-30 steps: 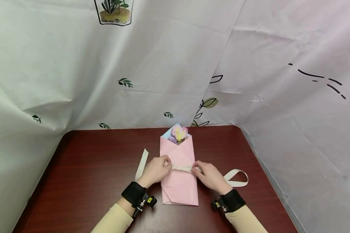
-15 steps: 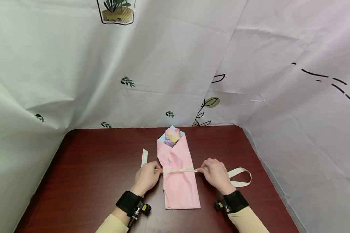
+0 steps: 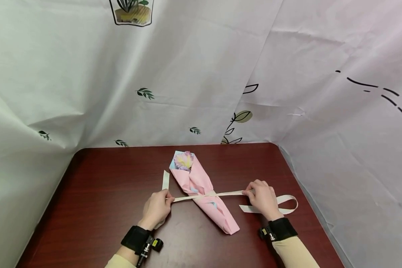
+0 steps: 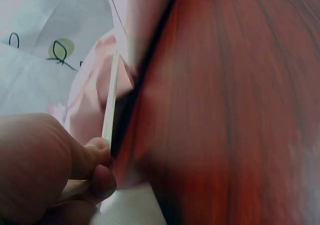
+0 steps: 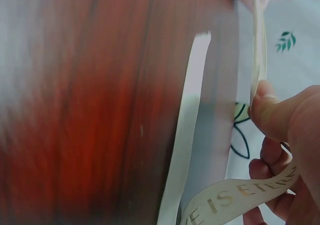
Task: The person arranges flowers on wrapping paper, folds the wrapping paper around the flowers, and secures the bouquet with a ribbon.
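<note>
A bouquet in pink wrapping paper [image 3: 201, 178] lies tilted on the table, a pink and yellow flower [image 3: 183, 160] showing at its upper left end. A cream ribbon [image 3: 230, 193] crosses its middle, where the paper is cinched and creased. My left hand [image 3: 156, 209] pinches the ribbon left of the bouquet, between thumb and fingers, as the left wrist view shows. On the other side my right hand [image 3: 262, 199] pinches the ribbon too, and the stretch between the hands is taut. Gold letters show on the loose ribbon [image 5: 235, 195] below the right hand in the right wrist view.
The dark red wooden table [image 3: 114, 186] ends at a pale printed cloth [image 3: 174, 74] behind it. One ribbon tail [image 3: 165, 180] lies beyond the left hand. A ribbon loop [image 3: 289, 204] and another tail lie by the right wrist.
My hands have drawn apart, pulling the ribbon taut. The wrapping has narrowed at the middle, and the bouquet has turned so that its flower end points up and left.
</note>
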`<state>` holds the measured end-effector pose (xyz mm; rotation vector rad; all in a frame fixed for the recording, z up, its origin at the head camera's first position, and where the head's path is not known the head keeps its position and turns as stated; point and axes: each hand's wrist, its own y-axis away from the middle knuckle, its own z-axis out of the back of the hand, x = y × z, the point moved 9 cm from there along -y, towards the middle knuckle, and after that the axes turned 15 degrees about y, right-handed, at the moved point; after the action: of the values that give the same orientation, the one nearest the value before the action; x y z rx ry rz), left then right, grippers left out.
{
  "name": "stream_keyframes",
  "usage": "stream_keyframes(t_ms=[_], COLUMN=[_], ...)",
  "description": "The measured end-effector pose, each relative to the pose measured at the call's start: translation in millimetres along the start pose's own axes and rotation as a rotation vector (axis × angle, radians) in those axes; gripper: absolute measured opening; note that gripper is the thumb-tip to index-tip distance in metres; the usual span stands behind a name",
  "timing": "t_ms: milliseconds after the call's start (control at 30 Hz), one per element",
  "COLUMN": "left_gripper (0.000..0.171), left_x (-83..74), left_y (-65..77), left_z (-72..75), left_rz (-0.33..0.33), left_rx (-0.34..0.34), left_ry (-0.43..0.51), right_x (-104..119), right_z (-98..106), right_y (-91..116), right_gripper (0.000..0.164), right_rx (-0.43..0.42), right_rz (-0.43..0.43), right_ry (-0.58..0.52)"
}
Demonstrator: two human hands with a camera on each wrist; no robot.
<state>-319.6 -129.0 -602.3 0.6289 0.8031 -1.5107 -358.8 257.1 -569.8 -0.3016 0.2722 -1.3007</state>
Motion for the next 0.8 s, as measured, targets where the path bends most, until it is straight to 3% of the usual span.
stream_keyframes(t_ms=[400, 633, 800], left_gripper=[0.024, 0.022, 0.019], left_x=[21.7, 32.0, 40.7], left_y=[10.7, 2.0, -11.6], left_z=[14.8, 27.9, 39.8], left_rz=[0.042, 0.081, 0.112], left_rx=[-0.019, -0.047, -0.069], left_ry=[0.002, -0.049, -0.079], right_x=[-17.2, -28.6, -33.9], right_z=[-2.9, -3.5, -4.2], right_y=[-8.3, -5.1, 0.1], right_gripper=[0.020, 0.021, 0.022], right_rx=[0.084, 0.101, 0.111], right_rz=[-0.076, -0.102, -0.111], right_ry=[0.039, 0.051, 0.049])
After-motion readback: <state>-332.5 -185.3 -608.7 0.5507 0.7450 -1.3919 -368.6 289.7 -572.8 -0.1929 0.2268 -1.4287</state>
